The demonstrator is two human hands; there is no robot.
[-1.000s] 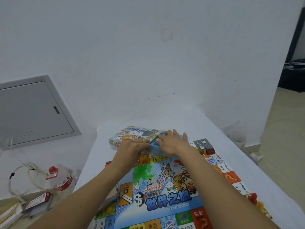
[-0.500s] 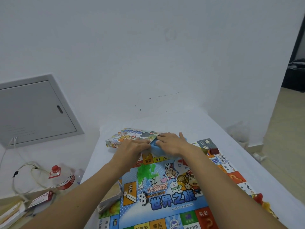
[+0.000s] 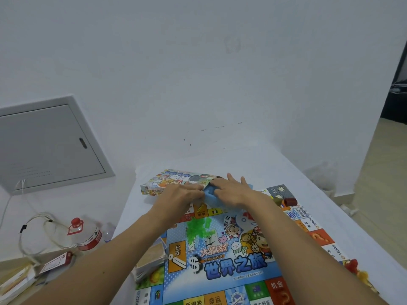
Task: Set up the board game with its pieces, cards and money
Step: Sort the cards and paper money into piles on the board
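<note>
A colourful game board lies open on the white table. At its far edge both my hands are on a blue stack of play money. My left hand pinches its left end. My right hand lies flat across the top with fingers straight. The game box sits just beyond them. A pile of green plastic houses rests on the board's middle, and a card stack lies at the board's left edge. A dark red piece sits at the far right corner.
Red and yellow tokens lie by the board's right edge. Left of the table stand a red-capped plastic bottle, looped white cable and booklets. A grey wall panel is behind. The wall stands close beyond the table's far end.
My hands stay together on the blue stack at the board's far edge, barely shifting. The camera view has drifted slightly, and the right hand's fingers have spread flatter.
</note>
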